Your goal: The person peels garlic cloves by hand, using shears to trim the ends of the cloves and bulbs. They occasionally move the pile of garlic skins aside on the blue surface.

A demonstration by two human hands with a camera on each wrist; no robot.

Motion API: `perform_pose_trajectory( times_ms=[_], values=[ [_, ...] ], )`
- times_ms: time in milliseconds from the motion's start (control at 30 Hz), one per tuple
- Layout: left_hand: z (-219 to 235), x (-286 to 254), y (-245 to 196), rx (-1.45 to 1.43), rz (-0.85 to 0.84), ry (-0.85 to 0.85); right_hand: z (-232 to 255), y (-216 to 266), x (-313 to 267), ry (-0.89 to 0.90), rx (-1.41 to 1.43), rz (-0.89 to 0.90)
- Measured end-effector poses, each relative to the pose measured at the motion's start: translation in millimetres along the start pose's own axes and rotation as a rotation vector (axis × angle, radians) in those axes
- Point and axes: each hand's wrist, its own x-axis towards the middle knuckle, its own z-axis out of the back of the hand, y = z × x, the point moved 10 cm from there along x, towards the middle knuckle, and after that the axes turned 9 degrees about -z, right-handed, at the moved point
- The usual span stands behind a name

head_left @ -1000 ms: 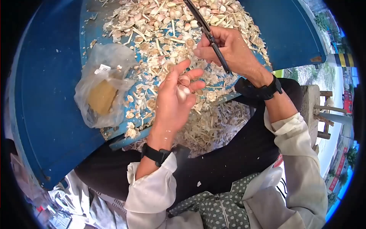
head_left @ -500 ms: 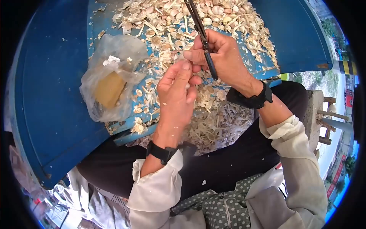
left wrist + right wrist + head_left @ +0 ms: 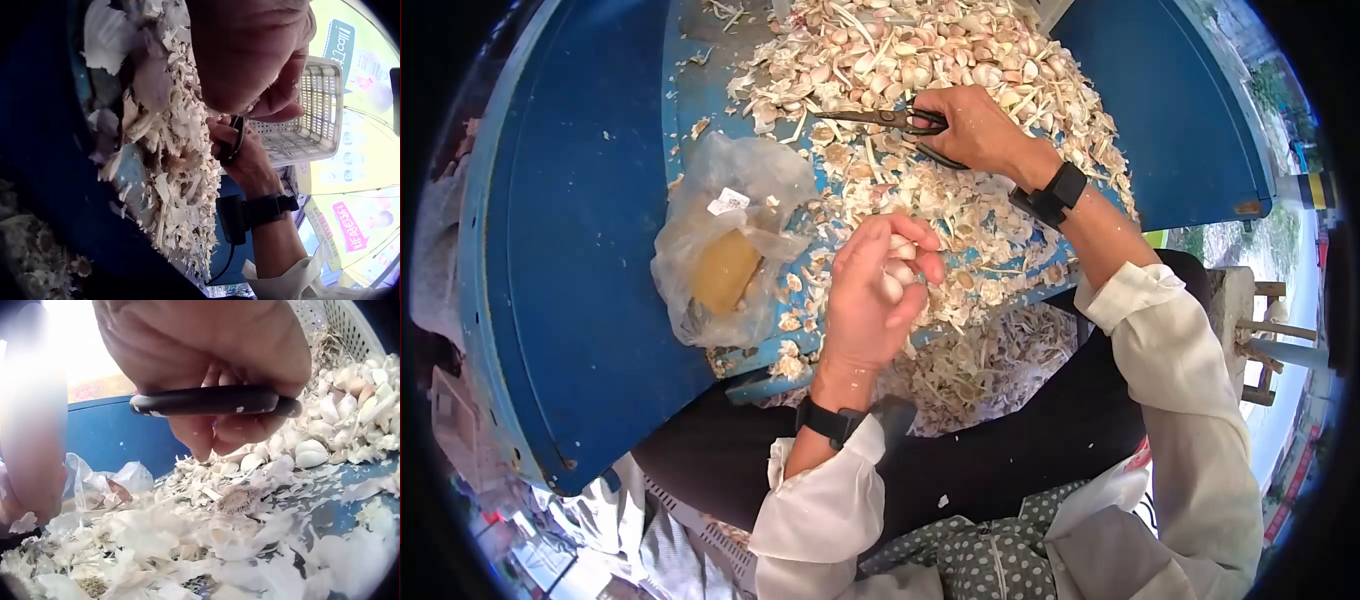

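Observation:
In the head view the left hand, palm up, cups several garlic cloves under its curled fingers. Farther back and to the right, the right hand holds dark-handled scissors, their blades pointing left over the peelings. The right wrist view shows the black scissor handle across the right hand, whose fingertips are down by the garlic pile. Whether those fingertips also pinch a clove cannot be told. Dry skins lie between the two hands.
A clear plastic bag with something yellowish-brown inside lies left of the peelings on the blue surface. Behind the pile stands a white slatted basket. More skins lie below the front edge, between dark-trousered legs.
The hands, together half a second ago, are now apart. The right hand has moved back toward the pile, and its scissors have swung to point left. The left hand's cloves show again.

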Motion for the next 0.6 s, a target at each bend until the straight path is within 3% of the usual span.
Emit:
perform_pose_trajectory(
  times_ms=[167, 233, 333, 467, 600],
  values=[
    [12.1, 3.1, 14.6, -0.114, 0.048, -0.023, 9.5, -6.5, -15.0, 0.004, 0.023, -0.078],
    [23.7, 1.9, 15.5, 0.073, 0.053, -0.154, 19.2, -8.0, -36.2, 0.027, 0.346, -0.312],
    [14.2, 1.9, 17.1, 0.157, 0.082, -0.189, 12.0, 27.1, -69.3, 0.030, 0.681, -0.319],
    [14.7, -7.1, 25.3, 0.076, 0.049, -0.076, -6.7, 50.1, -91.7, 0.086, 1.073, -0.354],
    [19.4, -11.2, 20.9, 0.122, 0.030, -0.228, 3.7, 52.5, -93.4, -0.008, 0.890, -0.299]
  ],
)
